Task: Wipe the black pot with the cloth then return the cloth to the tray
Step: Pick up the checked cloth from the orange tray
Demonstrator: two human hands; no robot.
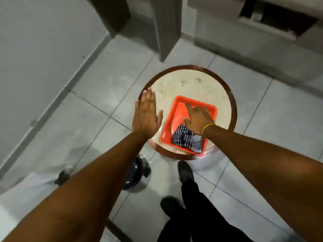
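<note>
A blue-and-white checked cloth (187, 139) lies bunched in the near end of an orange tray (176, 112) on a small round table (201, 84). My right hand (198, 118) hovers flat over the tray, fingers spread, its wrist just above the cloth and holding nothing. My left hand (146, 112) is open, fingers straight, over the table's left edge. The black pot (133, 173) stands on the floor below the table's near-left side, partly hidden by my left forearm.
The table has a brown rim and a pale top. My shoes (186, 172) and dark trousers are on the tiled floor next to the pot. A grey wall runs along the left, with grey pillars and a cabinet behind the table.
</note>
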